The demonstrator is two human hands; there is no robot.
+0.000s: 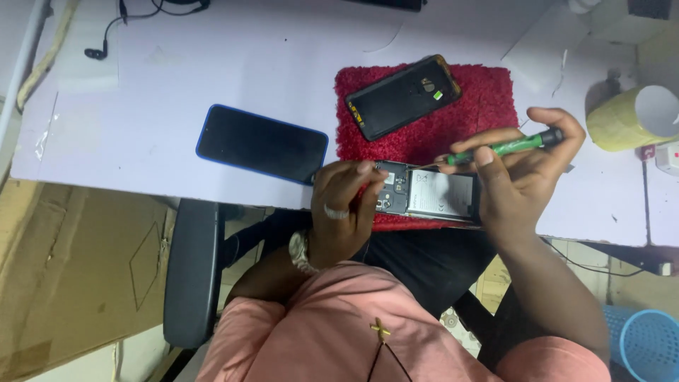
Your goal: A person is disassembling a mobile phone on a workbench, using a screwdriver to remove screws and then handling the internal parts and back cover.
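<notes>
Phone [262, 144] with blue rim lies face up on white table [141, 106], left of red mat [488, 95]. Left hand [343, 212] pinches the opened phone [424, 194] at its left end, fingers closed on the edge, at mat's near edge. Back cover [402, 95] lies behind on mat. Right hand [527, 170] grips green screwdriver [506, 147], tip over opened phone. Yellow cup [629, 117] far right.

Green screwdriver [506, 147], red mat [488, 92], blue-edged phone [262, 144], yellow cup [629, 119].
</notes>
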